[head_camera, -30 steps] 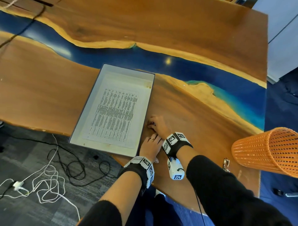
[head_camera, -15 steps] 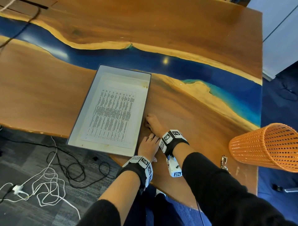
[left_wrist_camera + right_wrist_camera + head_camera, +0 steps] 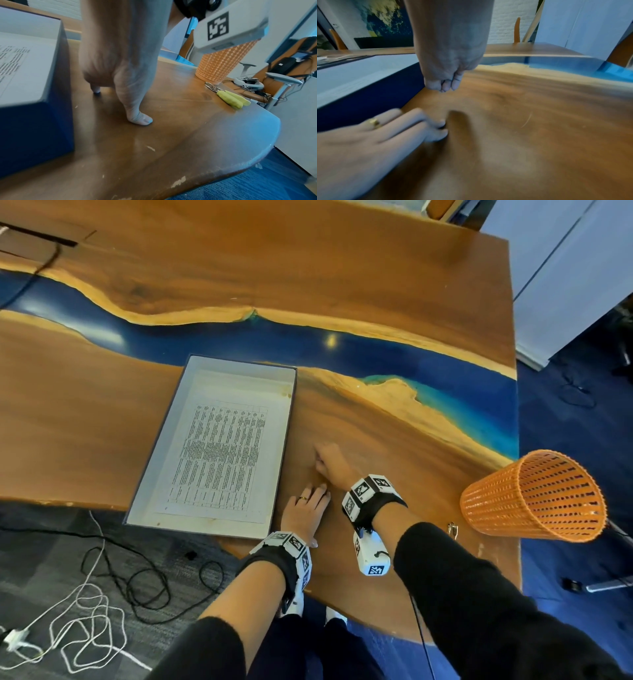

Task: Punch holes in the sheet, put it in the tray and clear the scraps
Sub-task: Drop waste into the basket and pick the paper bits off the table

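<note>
The printed sheet point(image 3: 222, 453) lies flat inside the grey tray point(image 3: 161, 446), whose dark blue outer wall point(image 3: 368, 101) stands just left of both hands. My right hand point(image 3: 330, 463) is beside that wall with its fingers curled and bunched, fingertips point(image 3: 447, 86) down on the wood. No scraps show under or in it. My left hand point(image 3: 305, 510), wearing a ring, lies nearer the table's front edge with straight fingers point(image 3: 412, 121) pressed on the tabletop; its thumb tip point(image 3: 140, 119) also touches the wood. The two hands are a finger's length apart.
An orange mesh basket point(image 3: 534, 498) stands at the table's right front corner. The hole punch point(image 3: 228, 95) with yellow-green handles lies beside it, mostly behind my right arm in the head view. Cables point(image 3: 85, 611) lie on the floor below the table's front edge.
My right hand has drawn slightly away from the tray wall, toward my left hand. The left hand has stayed in place on the table.
</note>
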Motion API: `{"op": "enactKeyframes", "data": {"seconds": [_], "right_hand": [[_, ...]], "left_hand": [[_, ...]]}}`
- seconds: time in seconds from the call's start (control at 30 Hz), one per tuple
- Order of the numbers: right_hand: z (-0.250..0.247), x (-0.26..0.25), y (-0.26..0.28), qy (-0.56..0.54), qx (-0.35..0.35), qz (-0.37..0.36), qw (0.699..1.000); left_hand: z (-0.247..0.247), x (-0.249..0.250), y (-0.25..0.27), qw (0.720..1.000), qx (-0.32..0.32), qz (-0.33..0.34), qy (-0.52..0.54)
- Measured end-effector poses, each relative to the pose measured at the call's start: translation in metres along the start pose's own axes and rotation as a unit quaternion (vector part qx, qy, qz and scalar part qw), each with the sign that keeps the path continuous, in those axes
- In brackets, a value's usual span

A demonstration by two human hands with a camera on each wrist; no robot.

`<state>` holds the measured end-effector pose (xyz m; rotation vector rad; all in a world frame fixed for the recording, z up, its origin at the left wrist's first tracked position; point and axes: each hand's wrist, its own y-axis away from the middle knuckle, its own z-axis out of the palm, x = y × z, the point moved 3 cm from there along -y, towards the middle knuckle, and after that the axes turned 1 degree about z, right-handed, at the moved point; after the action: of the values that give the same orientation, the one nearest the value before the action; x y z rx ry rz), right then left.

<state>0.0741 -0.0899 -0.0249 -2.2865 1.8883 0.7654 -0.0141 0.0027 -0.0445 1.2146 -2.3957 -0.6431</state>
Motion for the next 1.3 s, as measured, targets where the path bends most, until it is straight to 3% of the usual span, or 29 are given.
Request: {"op": "enactKeyframes", "data": {"seconds": [0.07,0.13,0.5,0.67,0.83,1.03,1.3], "right_hand": [[-0.027,0.006,0.009,-0.05,-0.036,0.046,0.997],[-0.051,0.022,0.022,-0.035,-0.021,0.062,0.997],[-0.195,0.136,0.149,-0.027,0.214,0.142,0.966],[-0.228,0.17,0.223,-0.004,0.273,0.173,0.946],[-0.222,0.191,0.262,0.007,0.239,0.206,0.949],[-0.203,0.202,0.268,-0.022,0.18,0.236,0.955],[-0.199,0.201,0.265,-0.042,0.179,0.268,0.946]], "left_hand": [[-0.003,0.004,-0.001,1.0,-0.01,0.001,-0.016],[-0.007,0.01,-0.004,0.999,-0.011,0.009,-0.029],[-0.035,0.097,-0.041,0.986,-0.065,0.103,-0.116],[-0.03,0.119,-0.048,0.982,-0.105,0.085,-0.133],[-0.027,0.119,-0.05,0.979,-0.116,0.074,-0.152],[-0.026,0.114,-0.051,0.978,-0.108,0.085,-0.157],[-0.023,0.11,-0.054,0.979,-0.105,0.092,-0.146]]}}
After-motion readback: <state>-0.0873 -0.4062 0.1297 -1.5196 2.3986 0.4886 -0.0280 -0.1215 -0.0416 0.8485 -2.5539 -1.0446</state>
